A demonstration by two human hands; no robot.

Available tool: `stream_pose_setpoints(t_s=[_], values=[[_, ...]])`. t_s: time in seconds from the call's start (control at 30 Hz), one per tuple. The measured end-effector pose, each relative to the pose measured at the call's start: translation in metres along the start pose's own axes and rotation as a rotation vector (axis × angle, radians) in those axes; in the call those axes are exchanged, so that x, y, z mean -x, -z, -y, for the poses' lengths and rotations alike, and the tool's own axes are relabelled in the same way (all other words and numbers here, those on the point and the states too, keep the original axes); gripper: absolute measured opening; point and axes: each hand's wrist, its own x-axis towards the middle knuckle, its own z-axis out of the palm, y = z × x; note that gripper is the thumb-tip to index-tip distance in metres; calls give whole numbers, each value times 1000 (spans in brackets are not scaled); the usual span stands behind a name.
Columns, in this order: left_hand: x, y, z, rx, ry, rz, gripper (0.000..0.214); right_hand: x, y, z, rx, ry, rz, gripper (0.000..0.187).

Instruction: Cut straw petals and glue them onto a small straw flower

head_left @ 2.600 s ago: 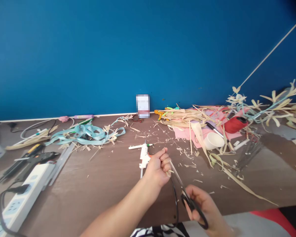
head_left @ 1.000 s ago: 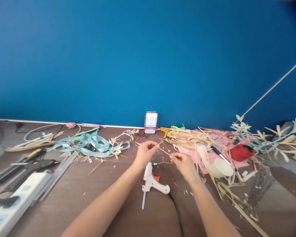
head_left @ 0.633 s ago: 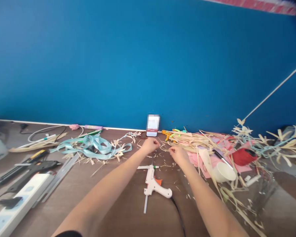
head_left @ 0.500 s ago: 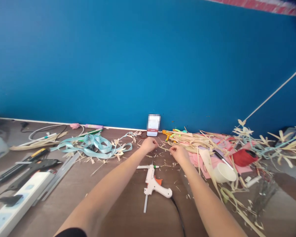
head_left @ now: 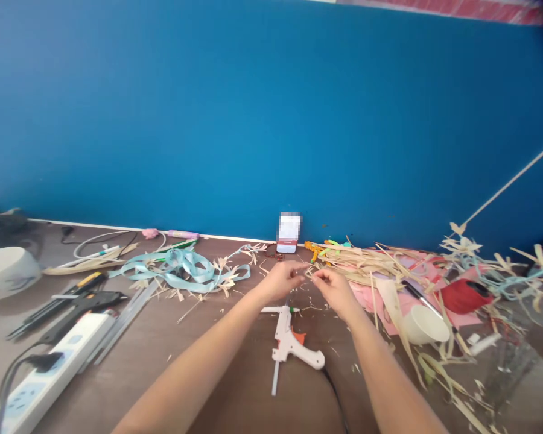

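Nearest you on the bench, a white glue gun lies on its side, on the near side of both grips and touched by neither, so I'd judge no glue is going on just now. Beyond it, your left hand and right hand face each other, fingertips close. Your right grip looks pinched together, your left thumb and forefinger slightly apart; I can't tell whether either is clamped on the thin pale strip showing between them. That piece looks unfinished. Past the grips to their left, blue ribbon lies beside pale-petalled sprigs that look made up; to their right, loose pale strips suggest plenty of material unworked. Farthest, straight ahead, a phone stands by the wall.
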Motion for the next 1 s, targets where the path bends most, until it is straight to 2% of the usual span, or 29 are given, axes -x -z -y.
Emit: stream_pose_setpoints(t_s=[0.1,0.17,0.27,0.43,0.57,0.73,0.9,1.0], values=[[19,0,-12,91,16,60,20,17,8,23,-80,60,-4,19],[31,0,-19,240,102,51,14,25,15,34,-114,82,-11,19],[44,0,-28,515,239,70,17,27,22,45,-176,101,-28,18],[50,-4,-27,904,345,172,20,20,21,47,-227,85,-48,19],[50,-10,-14,1076,349,64,21,21,10,38,-203,76,-50,19],[53,-16,-4,1028,319,-98,27,27,2,38,21,130,20,15],[55,-17,-10,641,187,-183,26,34,7,55,284,252,65,15],[54,-18,-11,453,137,-172,20,38,11,62,361,270,96,14]])
